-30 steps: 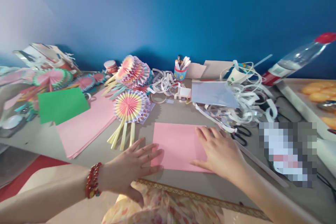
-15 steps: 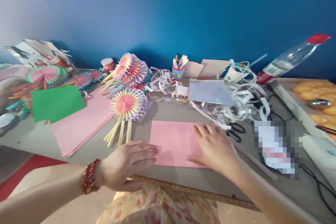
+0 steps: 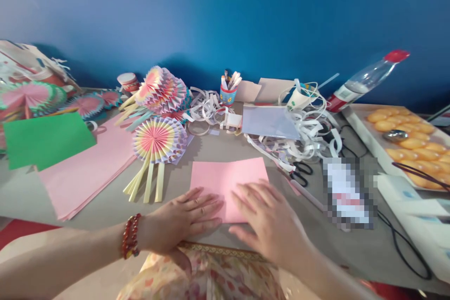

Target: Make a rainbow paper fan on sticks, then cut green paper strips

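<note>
A pink sheet of paper (image 3: 214, 178) lies on the table in front of me, with a faint crease down its middle and its right half slightly raised. My left hand (image 3: 183, 220) rests palm down with fingers spread over the sheet's lower left part. Over its right half lies my right hand (image 3: 270, 220), fingers apart, the thumb near the bottom edge. Neither hand grips anything. Left of the sheet sits a round pleated paper fan (image 3: 160, 140) with pale yellow strips hanging from it.
Green paper (image 3: 49, 138) and pink sheets (image 3: 87, 168) lie left. Behind stand a pen cup (image 3: 228, 95), a clear folder (image 3: 269, 122) and curled white strips (image 3: 316, 138). Black-handled scissors (image 3: 302, 173), a tilted bottle (image 3: 365, 82) and a tray of yellow food (image 3: 383, 161) are right.
My left hand has moved right, farther onto the pink sheet. My right hand is lower, and the sheet now shows a middle crease. The view has shifted right.
</note>
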